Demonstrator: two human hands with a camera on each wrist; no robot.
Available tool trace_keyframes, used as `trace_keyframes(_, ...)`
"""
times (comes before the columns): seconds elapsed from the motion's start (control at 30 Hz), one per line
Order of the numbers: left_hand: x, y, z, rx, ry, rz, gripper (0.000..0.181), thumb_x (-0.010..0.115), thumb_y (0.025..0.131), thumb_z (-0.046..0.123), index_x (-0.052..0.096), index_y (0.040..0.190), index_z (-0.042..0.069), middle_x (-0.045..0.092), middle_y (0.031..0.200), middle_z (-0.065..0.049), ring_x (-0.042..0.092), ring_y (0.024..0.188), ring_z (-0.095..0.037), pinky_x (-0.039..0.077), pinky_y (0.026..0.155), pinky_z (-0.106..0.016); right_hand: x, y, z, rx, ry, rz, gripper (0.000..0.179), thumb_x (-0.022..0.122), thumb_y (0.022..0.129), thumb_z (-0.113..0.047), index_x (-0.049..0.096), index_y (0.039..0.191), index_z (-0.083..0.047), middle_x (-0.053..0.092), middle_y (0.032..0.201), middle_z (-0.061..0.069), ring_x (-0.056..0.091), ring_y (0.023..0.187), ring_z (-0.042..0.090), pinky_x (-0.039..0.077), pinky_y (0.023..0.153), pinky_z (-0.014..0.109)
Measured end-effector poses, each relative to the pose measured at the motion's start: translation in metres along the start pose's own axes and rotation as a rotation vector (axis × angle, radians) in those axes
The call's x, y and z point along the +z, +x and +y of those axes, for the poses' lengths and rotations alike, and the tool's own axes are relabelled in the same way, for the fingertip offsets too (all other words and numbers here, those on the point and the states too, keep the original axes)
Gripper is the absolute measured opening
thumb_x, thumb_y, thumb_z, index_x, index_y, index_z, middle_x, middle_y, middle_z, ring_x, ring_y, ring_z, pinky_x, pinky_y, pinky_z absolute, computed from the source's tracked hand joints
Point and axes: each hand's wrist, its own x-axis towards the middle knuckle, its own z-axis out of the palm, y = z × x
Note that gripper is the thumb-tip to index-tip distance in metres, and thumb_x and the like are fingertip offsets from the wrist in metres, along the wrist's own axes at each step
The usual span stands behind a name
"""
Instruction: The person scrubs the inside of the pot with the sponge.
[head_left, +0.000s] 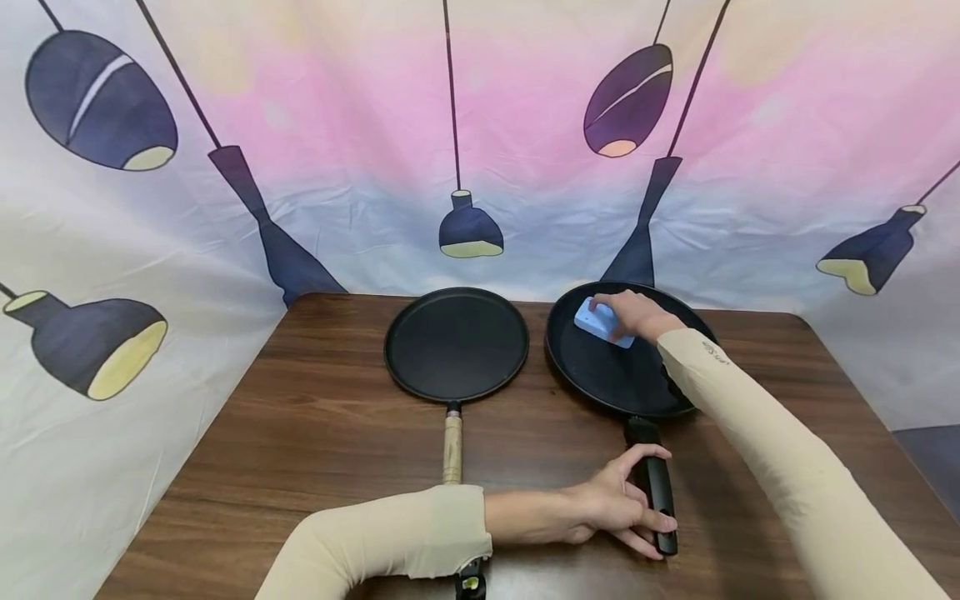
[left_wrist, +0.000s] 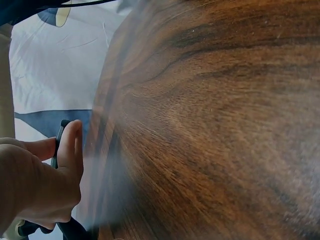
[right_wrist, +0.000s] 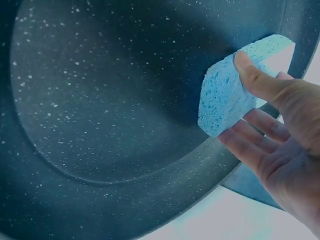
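Lamp-printed cloth behind wooden table bearing 2 black pans side by side, with blue sponge pinched in right hand inside the right-hand one and that pan's black handle gripped by left hand.

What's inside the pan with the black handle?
A blue sponge, held in the right grip. Part of the pan beneath them is covered; I can't see it.

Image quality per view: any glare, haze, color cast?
Head: pale glare on the table near the left hand, shadow by the right sleeve. Left wrist: hazy smear over the table's edge. Right wrist: blue cast, backdrop washed out, sponge texture crisp.
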Motion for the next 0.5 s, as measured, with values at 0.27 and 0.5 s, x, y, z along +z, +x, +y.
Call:
trace_keyframes(0.27, -0.002, 0.001, 0.001, -0.021, 0.01, -0.002, 0.068, 0.066, 0.091, -0.013, 0.054, 0.132, 0.04, 0.07, 0.082, -0.016, 0.072, 0.097, -0.05, 0.063, 0.079, -0.05, 0.009, -0.03, -0.011, -0.161, -0.086, -0.026, 0.06, 0.083, 0.085, -0.008, 0.055, 0.136, -0.021, 0.062, 0.119, 0.024, 0.064, 0.095, 0.034, 0.057, 0.083, 0.048)
trace_keyframes(0.5, -0.002, 0.0, 0.004, -0.027, 0.015, -0.004, 0.068, 0.066, 0.092, -0.013, 0.053, 0.132, 0.04, 0.071, 0.083, -0.017, 0.072, 0.097, -0.049, 0.062, 0.081, -0.053, 0.015, -0.078, -0.031, -0.247, -0.113, -0.138, 0.055, 0.085, 0.081, 0.0, 0.052, 0.118, -0.025, 0.056, 0.129, 0.025, 0.058, 0.077, 0.024, 0.053, 0.066, 0.033)
